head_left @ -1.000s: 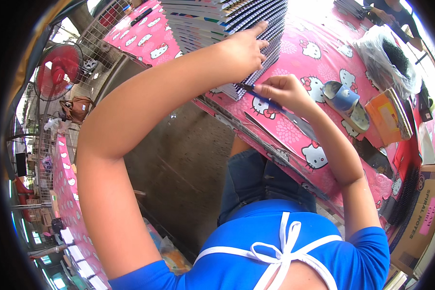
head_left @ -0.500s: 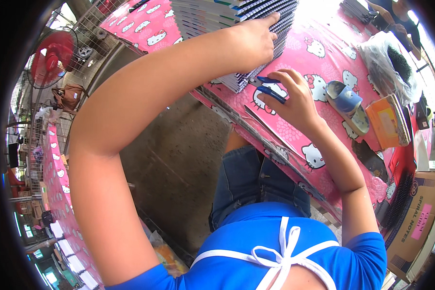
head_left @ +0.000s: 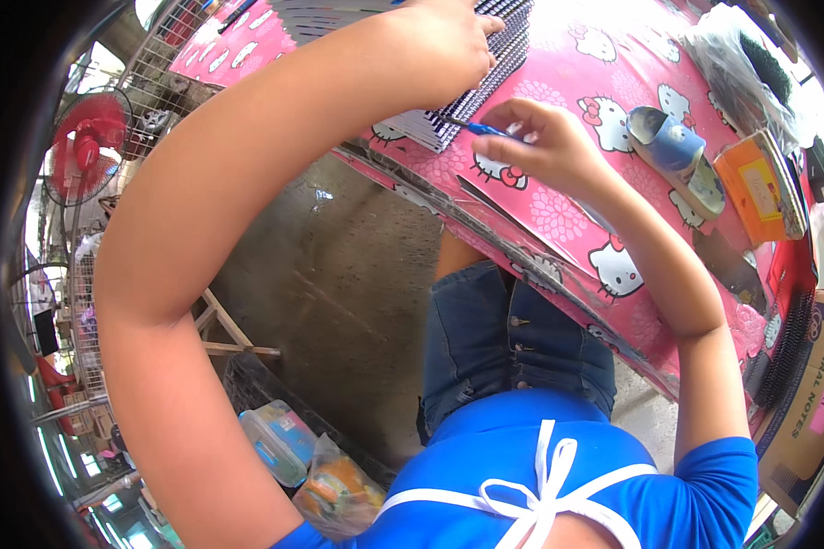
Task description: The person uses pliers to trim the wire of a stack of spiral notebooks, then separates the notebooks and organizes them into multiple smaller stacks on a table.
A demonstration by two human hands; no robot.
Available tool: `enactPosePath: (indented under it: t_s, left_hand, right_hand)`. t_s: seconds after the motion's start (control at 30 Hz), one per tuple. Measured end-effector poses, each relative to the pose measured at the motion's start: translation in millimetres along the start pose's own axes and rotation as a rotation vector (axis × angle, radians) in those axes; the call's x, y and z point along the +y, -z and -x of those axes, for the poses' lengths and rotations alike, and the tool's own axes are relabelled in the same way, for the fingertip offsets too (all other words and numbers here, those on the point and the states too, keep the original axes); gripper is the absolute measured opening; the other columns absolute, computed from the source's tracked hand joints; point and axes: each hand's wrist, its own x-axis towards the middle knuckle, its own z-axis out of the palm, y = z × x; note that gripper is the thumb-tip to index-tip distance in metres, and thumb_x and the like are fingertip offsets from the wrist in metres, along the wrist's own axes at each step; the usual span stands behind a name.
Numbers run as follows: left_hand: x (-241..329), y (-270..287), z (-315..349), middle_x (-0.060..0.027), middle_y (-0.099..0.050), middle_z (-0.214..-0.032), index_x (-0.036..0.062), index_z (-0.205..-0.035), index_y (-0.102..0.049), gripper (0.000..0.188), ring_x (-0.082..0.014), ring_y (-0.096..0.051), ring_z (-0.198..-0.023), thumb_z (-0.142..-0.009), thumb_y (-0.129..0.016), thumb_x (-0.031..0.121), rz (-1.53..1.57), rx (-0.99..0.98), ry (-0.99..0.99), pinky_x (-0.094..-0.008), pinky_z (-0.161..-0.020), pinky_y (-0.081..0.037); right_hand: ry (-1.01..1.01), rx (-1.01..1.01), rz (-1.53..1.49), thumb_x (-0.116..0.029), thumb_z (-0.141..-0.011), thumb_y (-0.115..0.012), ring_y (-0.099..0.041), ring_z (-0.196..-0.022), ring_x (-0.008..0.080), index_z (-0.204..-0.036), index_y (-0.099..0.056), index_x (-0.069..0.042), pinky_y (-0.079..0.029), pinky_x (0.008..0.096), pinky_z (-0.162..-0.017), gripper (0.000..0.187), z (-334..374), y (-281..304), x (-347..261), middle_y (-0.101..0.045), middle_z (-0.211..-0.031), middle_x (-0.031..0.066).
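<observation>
A fanned stack of spiral notebooks (head_left: 419, 130) lies on the pink table at the top of the view, its dark coil bindings (head_left: 513, 46) along the right side. My left hand (head_left: 449, 46) reaches over the stack, its fingers bent onto the coils; the thumb is hidden. In my right hand (head_left: 549, 142) are small blue-handled pliers (head_left: 482, 129), held between thumb and fingers with the handles close together. Their dark tip meets the near corner of the stack, at the coil ends. Whether the jaws grip a wire is too small to tell.
The table's pink cover (head_left: 558, 215) has cartoon cat heads. Right of my right hand lie a blue slipper (head_left: 673, 151), an orange booklet (head_left: 753, 188) and a plastic bag (head_left: 723, 55). Black coils (head_left: 794, 339) and a cardboard box (head_left: 810, 393) are farther right. A red fan (head_left: 87, 146) stands left.
The pliers' handles have come together, and their tip has moved left onto the stack's near corner. My left hand stays on the coils. The view has shifted, showing more floor and a plastic container.
</observation>
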Motion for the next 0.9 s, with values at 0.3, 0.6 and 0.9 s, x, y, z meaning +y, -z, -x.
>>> enactPosePath:
  t_s: [0.3,0.6,0.9]
  left_hand:
    - [-3,-4,-9,-0.0011,-0.058,-0.124,0.0152,-0.106,-0.068,0.037,-0.0235,-0.042,-0.128,-0.074,-0.066,0.035,0.037,-0.042,0.008,-0.0591,-0.11,-0.017]
    - [-2,7,-7,-0.0017,-0.054,-0.131,0.0175,-0.108,-0.067,0.032,-0.0241,-0.039,-0.131,-0.08,-0.059,0.031,0.021,-0.078,-0.016,-0.0617,-0.108,-0.016]
    - [0,6,-8,-0.0017,-0.055,-0.13,0.0145,-0.109,-0.067,0.031,-0.024,-0.039,-0.131,-0.082,-0.055,0.026,0.011,0.021,-0.033,-0.0627,-0.108,-0.015]
  right_hand:
    - [-0.143,-0.121,-0.202,-0.037,-0.08,-0.073,-0.065,-0.07,0.015,-0.098,-0.064,0.002,-0.052,0.0282,-0.062,0.043,-16,17,7,-0.066,-0.078,0.0075]
    - [0.478,0.292,0.476,-0.038,-0.074,-0.074,-0.063,-0.082,0.0305,-0.095,-0.061,-0.002,-0.05,0.0396,-0.073,0.044,2,4,10,-0.061,-0.087,0.0143]
    - [-0.458,-0.212,-0.398,-0.039,-0.081,-0.072,-0.061,-0.054,0.0135,-0.092,-0.063,0.006,-0.048,0.0245,-0.049,0.047,-11,29,-14,-0.065,-0.074,0.0098]
